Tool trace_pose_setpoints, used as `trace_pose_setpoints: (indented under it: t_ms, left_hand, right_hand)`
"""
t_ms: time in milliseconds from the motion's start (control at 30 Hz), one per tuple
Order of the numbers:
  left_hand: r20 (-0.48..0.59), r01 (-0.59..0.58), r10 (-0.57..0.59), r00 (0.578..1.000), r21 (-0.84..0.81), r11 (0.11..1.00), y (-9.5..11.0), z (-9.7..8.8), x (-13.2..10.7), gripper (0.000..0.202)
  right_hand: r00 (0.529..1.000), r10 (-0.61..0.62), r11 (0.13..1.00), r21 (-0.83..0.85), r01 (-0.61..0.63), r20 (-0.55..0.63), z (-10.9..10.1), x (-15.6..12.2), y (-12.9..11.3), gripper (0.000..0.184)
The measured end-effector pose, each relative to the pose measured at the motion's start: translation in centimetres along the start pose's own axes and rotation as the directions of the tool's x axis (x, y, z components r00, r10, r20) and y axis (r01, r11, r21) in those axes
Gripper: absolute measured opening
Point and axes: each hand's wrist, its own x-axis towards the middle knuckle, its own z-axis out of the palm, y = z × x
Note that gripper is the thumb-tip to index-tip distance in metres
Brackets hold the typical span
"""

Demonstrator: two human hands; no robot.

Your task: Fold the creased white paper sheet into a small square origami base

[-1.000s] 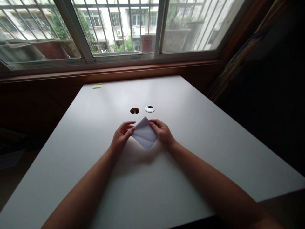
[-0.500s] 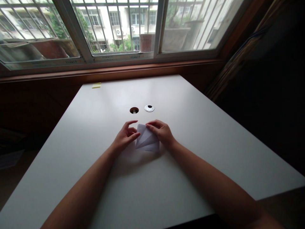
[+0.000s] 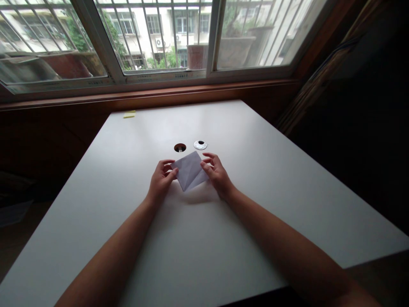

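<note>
A folded sheet of white paper (image 3: 189,169) with crease lines is held up between my two hands, just above the table. My left hand (image 3: 162,177) pinches its left corner between thumb and fingers. On the other side, my right hand (image 3: 217,174) grips the right edge, thumb in front and fingers curled behind. One corner of the paper points away from me and another points down toward me. A soft shadow falls on the table beneath it.
The white table (image 3: 96,204) has a round cable hole (image 3: 180,148) beyond my hands, and a grommet cover (image 3: 200,145) lies beside it. A yellow sticky note (image 3: 129,114) is at the far left edge. Behind the table stands a barred window (image 3: 159,38).
The paper has turned and lifted slightly away from me. My left hand has closed on its left corner, and my right hand has shifted its hold to the right edge.
</note>
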Motion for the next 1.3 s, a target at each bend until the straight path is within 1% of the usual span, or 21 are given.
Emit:
trace_pose_setpoints:
  t_ms: [67,133,267,433,500,600,733,800,867,1000,1067,1200,1300]
  left_hand:
    - [-0.021,0.009,-0.009,1.000,-0.002,1.000,0.0,-0.1,0.0,0.039]
    - [-0.004,0.018,-0.019,1.000,-0.003,1.000,0.0,-0.1,0.0,0.038]
    - [0.075,0.030,-0.031,0.997,0.007,1.000,0.1,0.0,-0.1,0.039]
    - [0.198,0.015,-0.028,0.980,0.070,0.997,0.9,0.3,-0.4,0.041]
    - [0.198,-0.003,-0.015,0.980,0.089,0.996,1.1,0.4,-0.6,0.039]
    - [0.163,-0.019,0.003,0.987,0.094,0.995,1.2,0.4,-0.6,0.034]
    - [0.143,-0.043,0.025,0.989,0.121,0.992,1.1,0.4,-0.6,0.026]
    - [0.159,-0.048,0.025,0.987,0.139,0.989,1.0,0.4,-0.5,0.027]
    - [0.198,-0.054,0.020,0.980,0.164,0.985,0.9,0.3,-0.5,0.028]
    - [0.283,-0.040,-0.013,0.959,0.179,0.983,0.6,0.1,-0.4,0.027]
    - [0.256,-0.031,-0.018,0.966,0.186,0.982,0.3,0.0,-0.3,0.027]
    - [0.117,-0.025,0.005,0.993,0.173,0.985,-0.2,-0.1,-0.2,0.028]
    - [0.078,0.000,-0.009,0.997,0.123,0.992,-0.5,-0.1,-0.2,0.028]
  right_hand:
    - [1.000,0.000,1.000,-0.003,0.000,0.005,0.0,0.0,0.1,0.040]
    - [1.000,-0.013,1.000,-0.011,0.013,-0.005,0.1,0.1,0.3,0.037]
    - [0.998,-0.044,0.999,-0.029,0.042,-0.047,0.1,0.2,0.6,0.029]
    - [0.996,-0.027,1.000,-0.010,0.026,-0.085,0.0,0.3,0.8,0.028]
    - [0.995,-0.026,1.000,-0.008,0.025,-0.096,-0.1,0.4,0.9,0.028]
    - [0.994,-0.038,0.999,-0.001,0.038,-0.098,-0.2,0.5,1.0,0.029]
    - [0.989,-0.082,0.996,-0.029,0.079,-0.126,-0.1,0.6,1.0,0.028]
    - [0.982,-0.108,0.994,-0.050,0.101,-0.157,-0.1,0.5,0.9,0.026]
    - [0.975,-0.134,0.990,-0.061,0.125,-0.180,0.0,0.4,0.6,0.025]
    - [0.972,-0.162,0.987,-0.046,0.156,-0.170,0.2,0.1,0.0,0.025]
    - [0.976,-0.157,0.988,-0.029,0.155,-0.149,0.2,-0.1,-0.2,0.028]
    - [0.986,-0.137,0.990,0.010,0.138,-0.091,0.3,-0.1,-0.1,0.035]
    - [0.992,-0.122,0.992,0.006,0.122,-0.029,0.3,-0.1,0.3,0.035]
